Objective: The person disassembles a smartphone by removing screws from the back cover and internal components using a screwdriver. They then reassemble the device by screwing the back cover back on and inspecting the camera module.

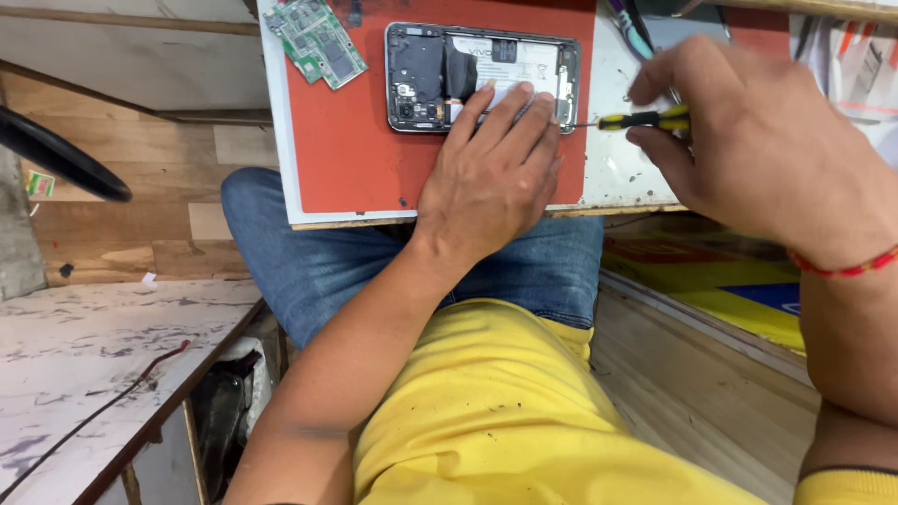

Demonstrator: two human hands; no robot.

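Observation:
An opened smartphone (pixel 440 70) lies back-up on a red mat (pixel 351 150), its battery and black inner parts exposed. My left hand (pixel 491 173) rests flat on the mat with its fingers pressing on the phone's lower right part. My right hand (pixel 748 140) grips a small yellow-and-black screwdriver (pixel 645 119), held level, its thin tip touching the phone's right edge.
Green circuit boards (pixel 318 37) lie at the mat's far left corner. The mat sits on a white board (pixel 622 164) across my lap. A marbled shelf (pixel 84 346) is at lower left, a black curved object (pixel 61 159) at left, a yellow panel (pixel 720 281) at right.

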